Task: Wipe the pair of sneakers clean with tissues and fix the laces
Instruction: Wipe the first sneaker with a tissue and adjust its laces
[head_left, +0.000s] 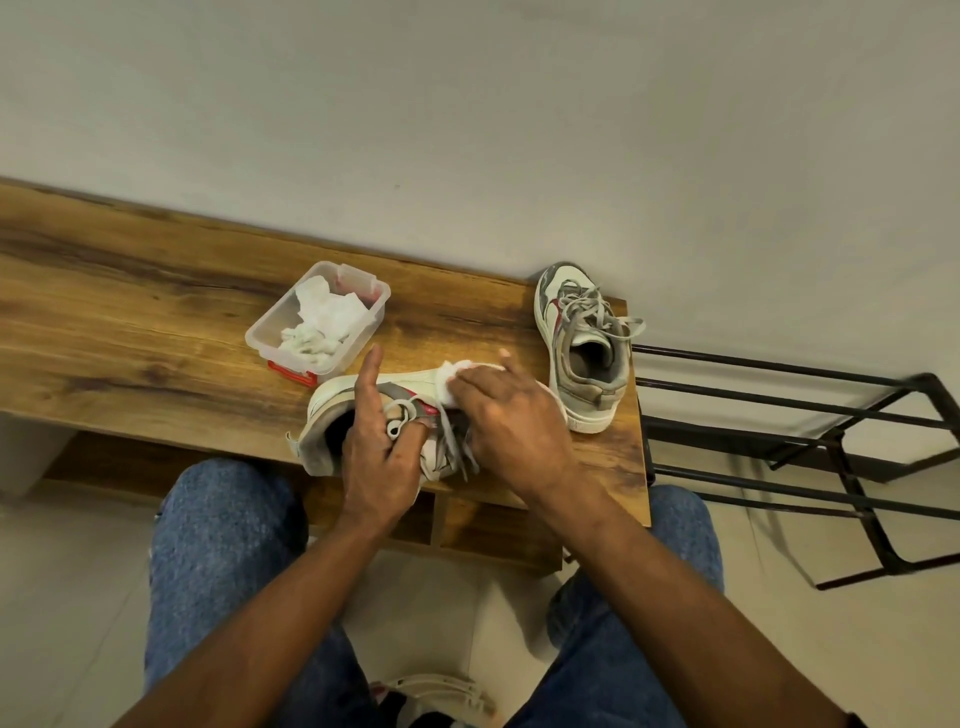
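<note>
A white, grey and red sneaker (332, 400) lies on its side at the near edge of the wooden table (156, 322). My left hand (376, 441) grips it around the collar and tongue, index finger stretched out, thumb on the loose laces (452, 441). My right hand (511, 421) presses a white tissue (449, 382) against the sneaker's front side. The second sneaker (584, 348) stands upright at the table's right end, laces loose, with neither hand on it.
A clear plastic box (270, 325) with red clips holds crumpled tissues behind the held sneaker. A black metal rack (810, 447) stands right of the table. My knees in jeans sit under the table edge. A white object lies on the floor between my feet.
</note>
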